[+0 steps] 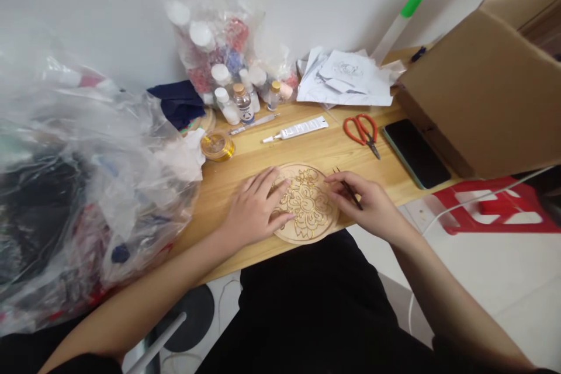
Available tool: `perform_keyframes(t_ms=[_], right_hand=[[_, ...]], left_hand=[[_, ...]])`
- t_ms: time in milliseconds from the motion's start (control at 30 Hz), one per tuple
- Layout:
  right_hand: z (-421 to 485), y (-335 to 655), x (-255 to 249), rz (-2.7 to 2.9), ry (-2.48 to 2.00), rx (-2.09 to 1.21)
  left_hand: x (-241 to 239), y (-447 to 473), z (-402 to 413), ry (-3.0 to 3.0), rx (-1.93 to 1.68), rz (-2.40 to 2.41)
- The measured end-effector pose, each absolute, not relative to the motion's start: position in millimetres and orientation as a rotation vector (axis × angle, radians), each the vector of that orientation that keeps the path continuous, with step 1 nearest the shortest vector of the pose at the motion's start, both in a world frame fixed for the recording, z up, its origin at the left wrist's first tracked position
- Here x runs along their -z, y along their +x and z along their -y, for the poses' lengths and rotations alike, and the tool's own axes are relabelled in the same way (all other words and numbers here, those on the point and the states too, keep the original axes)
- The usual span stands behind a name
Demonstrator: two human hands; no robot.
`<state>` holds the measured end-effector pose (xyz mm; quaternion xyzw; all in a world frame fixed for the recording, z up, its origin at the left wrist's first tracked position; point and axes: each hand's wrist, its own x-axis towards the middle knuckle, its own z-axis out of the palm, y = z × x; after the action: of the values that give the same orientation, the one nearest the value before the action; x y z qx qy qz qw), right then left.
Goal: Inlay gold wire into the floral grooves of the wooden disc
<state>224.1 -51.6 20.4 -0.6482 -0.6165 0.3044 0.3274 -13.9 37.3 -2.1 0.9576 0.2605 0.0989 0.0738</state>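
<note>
A person seated at a light wooden table (245, 172) works with both hands on a round wooden disc (312, 228), which lies flat at the table's near edge, straight in front of the body. The disc is pale wood. Its face is covered by a flower-and-leaf pattern outlined in thin gold wire, and a plain rim runs around it.

The left hand (254, 210) rests palm down on the disc at its 9 o'clock side, fingers loosely spread, the tips lying on the gold outlines. The right hand (372, 204) sits at the disc's 3 o'clock edge, its fingers pinched around dark tweezers (349, 190) whose thin points stick out toward 12 o'clock, just off the rim.

From the disc, a spool of gold wire (217, 146) stands at 10 o'clock, a white glue tube (300, 130) lies at 12 o'clock, and red-handled scissors (362, 131) lie at 1 o'clock beside a dark smartphone (415, 153). A clear bag of small bottles (219, 41) leans on the wall at 11 o'clock. A cardboard box (482, 87) fills the 2 o'clock side, and a large crumpled plastic bag (87, 187) the 9 o'clock side.
</note>
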Motion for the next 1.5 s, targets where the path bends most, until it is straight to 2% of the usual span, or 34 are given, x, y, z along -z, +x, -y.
perform_keyframes(t_ms=[133,333,467,667,933,1500], right_hand=[[53,220,-31,1.638,-1.827,-0.627],[54,186,-56,1.236,-1.777,-0.407],[41,163,-58,1.176,-1.727,-0.474],[22,146,-34,1.177,-1.801,-0.617],[12,140,-19,1.287,-1.996,-0.511],[4,132,-16,1.404,-2.123,-0.355]], left_hand=[[4,-13,-36,2.877,-0.346,-0.771],[5,-10,-25,2.901,-0.344,-0.889],[8,-9,-22,2.895,-0.356,-0.908],[10,-7,-24,2.839,-0.410,-0.892],[12,-6,-27,2.787,-0.446,-0.899],[10,-5,-28,2.775,-0.469,-0.908]])
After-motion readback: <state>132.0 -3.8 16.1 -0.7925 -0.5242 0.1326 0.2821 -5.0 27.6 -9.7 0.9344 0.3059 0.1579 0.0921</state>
